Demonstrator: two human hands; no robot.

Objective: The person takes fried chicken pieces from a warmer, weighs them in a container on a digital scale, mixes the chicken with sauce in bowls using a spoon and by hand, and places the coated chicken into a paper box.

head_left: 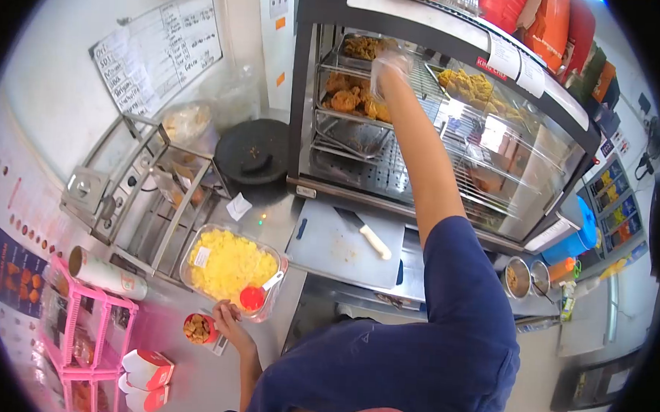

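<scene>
My right hand (391, 65), in a clear plastic glove, reaches into the glass-fronted warming cabinet (299, 94) at the upper shelf, by a tray of dark fried pieces (360, 47). Its fingers are blurred, and what they hold is hidden. My left hand (227, 318) is bare and rests beside a red cup (198, 328) filled with brown chunks. Its fingers touch or nearly touch the cup's rim; a firm grip is not visible. Just above it, a clear tub of yellow pieces (228, 257) holds a red scoop (252, 298) with a white handle.
A knife (373, 239) lies on the cutting board (321, 246). Pink racks (100, 328), red-and-white boxes (146, 371) and a metal frame (164, 213) stand at the left. A round black pan (253, 147) is beside the cabinet. Metal bowls (517, 278) sit at the right.
</scene>
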